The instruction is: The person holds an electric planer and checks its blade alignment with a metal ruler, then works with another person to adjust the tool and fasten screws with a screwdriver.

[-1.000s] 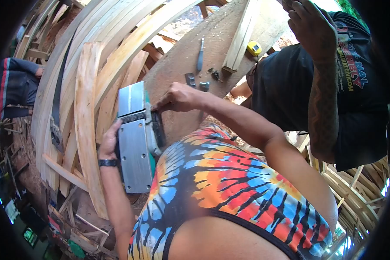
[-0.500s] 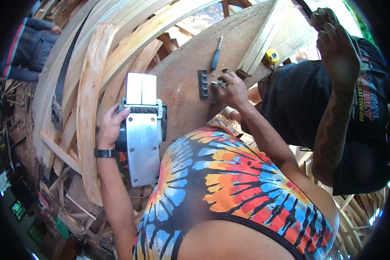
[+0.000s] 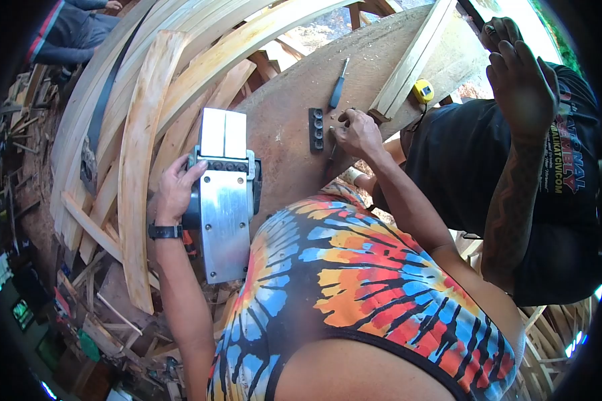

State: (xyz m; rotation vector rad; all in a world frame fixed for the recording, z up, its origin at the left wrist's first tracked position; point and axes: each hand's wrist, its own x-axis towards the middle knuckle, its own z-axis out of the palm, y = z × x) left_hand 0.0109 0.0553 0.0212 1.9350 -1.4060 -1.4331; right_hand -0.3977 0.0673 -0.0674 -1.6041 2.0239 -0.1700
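My left hand [image 3: 176, 190], with a black watch on its wrist, grips the left side of an electric planer [image 3: 225, 220]. The tool lies upside down, its metal sole facing up, and the thumb rests near the dark slot across it. My right hand [image 3: 358, 136] is over the brown board [image 3: 281, 127] with its fingers bent together; whatever is between the fingertips is too small to make out. Just left of those fingers lies a black bar with several round holes [image 3: 316, 130]. A screwdriver [image 3: 338, 85] with a dark handle rests above it.
Long curved planks [image 3: 137, 160] stand along the left. A wooden beam [image 3: 411, 63] and a yellow tape measure [image 3: 423, 91] lie at the upper right. A person in a black shirt [image 3: 468, 167] is close on the right, hands raised. Another person [image 3: 73, 32] is at the upper left.
My right hand has moved from beside the planer rightward to the small parts on the board. The black bar now lies fully visible. My left hand has stayed on the planer.
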